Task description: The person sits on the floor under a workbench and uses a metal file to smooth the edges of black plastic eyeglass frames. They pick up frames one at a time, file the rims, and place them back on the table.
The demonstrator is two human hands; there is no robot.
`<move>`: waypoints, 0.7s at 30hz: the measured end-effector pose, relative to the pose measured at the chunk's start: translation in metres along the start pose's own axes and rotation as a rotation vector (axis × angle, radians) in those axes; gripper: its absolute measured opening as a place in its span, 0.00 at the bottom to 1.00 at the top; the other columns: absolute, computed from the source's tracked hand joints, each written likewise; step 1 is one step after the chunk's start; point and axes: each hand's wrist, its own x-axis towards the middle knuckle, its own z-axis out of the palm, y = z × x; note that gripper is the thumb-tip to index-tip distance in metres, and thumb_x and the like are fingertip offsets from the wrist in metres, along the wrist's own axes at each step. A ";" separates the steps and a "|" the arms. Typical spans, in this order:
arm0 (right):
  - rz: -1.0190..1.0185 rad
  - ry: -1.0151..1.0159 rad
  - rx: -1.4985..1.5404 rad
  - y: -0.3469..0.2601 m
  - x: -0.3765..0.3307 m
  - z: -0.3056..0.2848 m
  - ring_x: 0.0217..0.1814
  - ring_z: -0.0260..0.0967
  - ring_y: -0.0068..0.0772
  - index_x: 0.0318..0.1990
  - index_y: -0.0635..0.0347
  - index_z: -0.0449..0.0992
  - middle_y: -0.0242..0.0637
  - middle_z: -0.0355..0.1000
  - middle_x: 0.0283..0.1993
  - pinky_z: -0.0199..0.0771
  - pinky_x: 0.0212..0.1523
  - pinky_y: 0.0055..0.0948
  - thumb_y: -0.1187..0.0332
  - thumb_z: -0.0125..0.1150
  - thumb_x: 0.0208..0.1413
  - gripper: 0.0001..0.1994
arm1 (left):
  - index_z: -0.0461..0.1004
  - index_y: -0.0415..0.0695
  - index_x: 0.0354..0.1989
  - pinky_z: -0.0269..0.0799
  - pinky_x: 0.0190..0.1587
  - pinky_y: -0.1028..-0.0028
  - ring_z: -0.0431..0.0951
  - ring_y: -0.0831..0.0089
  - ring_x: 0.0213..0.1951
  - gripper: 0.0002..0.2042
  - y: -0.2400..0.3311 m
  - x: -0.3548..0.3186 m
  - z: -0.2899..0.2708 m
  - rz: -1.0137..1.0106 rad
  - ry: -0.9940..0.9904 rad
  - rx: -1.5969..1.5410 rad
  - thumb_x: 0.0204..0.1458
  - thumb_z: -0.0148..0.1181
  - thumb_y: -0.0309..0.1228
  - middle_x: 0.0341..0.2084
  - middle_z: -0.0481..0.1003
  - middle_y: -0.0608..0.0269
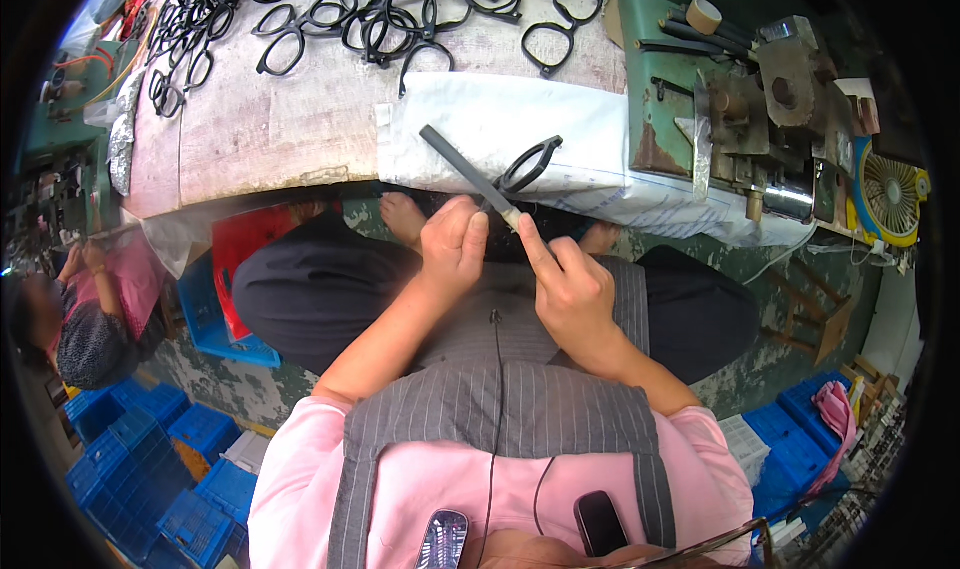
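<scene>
My right hand (575,284) is closed on the pale lower end of a long, flat grey file (462,165), its index finger stretched along it. The file slants up and to the left, over the white-covered bench edge. Just left of it, my left hand (452,241) is closed, thumb up, on a black eyeglass frame (548,150). One rim of the frame shows to the right of the file, which crosses in front of it. The part within my left fingers is hidden.
Several black eyeglass frames (375,24) lie piled across the worn bench (250,129). A white sheet (590,124) covers its front edge. At right stand a metal machine (785,89) and a yellow-blue fan (888,194). Blue crates (130,449) and another person (105,314) are at left.
</scene>
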 end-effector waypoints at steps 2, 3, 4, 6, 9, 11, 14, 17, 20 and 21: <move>0.028 -0.055 -0.059 0.003 0.002 0.006 0.19 0.61 0.32 0.59 0.52 0.72 0.33 0.56 0.23 0.67 0.20 0.31 0.79 0.56 0.42 0.30 | 0.70 0.34 0.31 0.65 0.24 0.71 0.70 0.65 0.20 0.09 0.000 0.002 0.000 0.054 -0.001 0.031 0.60 0.48 0.26 0.20 0.69 0.57; -0.012 0.015 -0.046 0.004 0.002 0.008 0.19 0.61 0.32 0.59 0.52 0.72 0.33 0.56 0.23 0.67 0.20 0.31 0.79 0.56 0.42 0.30 | 0.70 0.34 0.31 0.64 0.24 0.71 0.70 0.65 0.20 0.09 0.001 0.002 0.001 0.084 0.002 0.048 0.60 0.48 0.26 0.20 0.69 0.57; -0.015 0.012 -0.046 0.006 0.004 0.011 0.19 0.61 0.32 0.59 0.53 0.72 0.33 0.56 0.23 0.67 0.20 0.30 0.79 0.56 0.42 0.31 | 0.69 0.35 0.29 0.63 0.24 0.69 0.68 0.62 0.20 0.07 0.001 0.003 0.001 0.072 0.016 0.018 0.57 0.49 0.24 0.19 0.67 0.56; -0.018 0.003 -0.038 0.008 0.007 0.013 0.19 0.61 0.32 0.60 0.53 0.71 0.33 0.56 0.23 0.68 0.20 0.30 0.80 0.56 0.43 0.31 | 0.67 0.36 0.24 0.61 0.23 0.64 0.65 0.57 0.20 0.06 0.003 0.003 0.002 0.044 0.041 -0.044 0.53 0.52 0.19 0.17 0.63 0.54; 0.008 -0.009 0.032 0.006 0.008 0.010 0.20 0.63 0.33 0.60 0.55 0.70 0.34 0.58 0.24 0.68 0.21 0.31 0.79 0.57 0.46 0.29 | 0.68 0.36 0.25 0.61 0.23 0.64 0.65 0.57 0.20 0.05 0.004 0.004 0.003 0.042 0.047 -0.039 0.53 0.52 0.19 0.17 0.63 0.54; 0.090 -0.061 0.142 0.002 0.005 0.005 0.21 0.64 0.35 0.61 0.56 0.70 0.35 0.60 0.25 0.69 0.23 0.30 0.78 0.57 0.49 0.27 | 0.68 0.36 0.25 0.61 0.23 0.64 0.65 0.57 0.20 0.06 0.004 0.004 0.003 0.045 0.039 -0.045 0.54 0.52 0.19 0.17 0.64 0.55; 0.132 -0.068 0.472 -0.003 0.001 -0.003 0.23 0.66 0.40 0.61 0.58 0.69 0.38 0.64 0.27 0.70 0.27 0.30 0.75 0.58 0.54 0.24 | 0.67 0.36 0.25 0.62 0.24 0.64 0.66 0.57 0.21 0.07 0.003 0.005 0.003 0.083 0.049 -0.047 0.55 0.51 0.20 0.18 0.64 0.55; 0.433 -0.260 0.757 -0.001 -0.001 -0.005 0.23 0.67 0.35 0.59 0.63 0.68 0.39 0.68 0.26 0.70 0.29 0.30 0.71 0.54 0.59 0.20 | 0.66 0.37 0.24 0.62 0.25 0.65 0.66 0.57 0.21 0.08 0.002 0.004 0.002 0.052 0.029 -0.069 0.56 0.51 0.21 0.18 0.64 0.55; 0.672 -0.446 0.965 0.007 0.001 -0.004 0.21 0.60 0.14 0.58 0.64 0.69 0.27 0.66 0.25 0.63 0.22 0.15 0.66 0.47 0.66 0.17 | 0.66 0.37 0.24 0.62 0.25 0.64 0.66 0.57 0.22 0.08 0.001 0.003 0.001 0.016 0.013 -0.100 0.56 0.51 0.22 0.19 0.65 0.55; 0.725 -0.491 1.045 0.009 0.002 -0.004 0.20 0.58 0.13 0.57 0.63 0.69 0.27 0.65 0.24 0.60 0.21 0.14 0.66 0.46 0.67 0.16 | 0.66 0.37 0.24 0.62 0.25 0.64 0.66 0.57 0.22 0.08 0.001 0.003 0.001 0.009 0.019 -0.107 0.56 0.51 0.22 0.19 0.65 0.55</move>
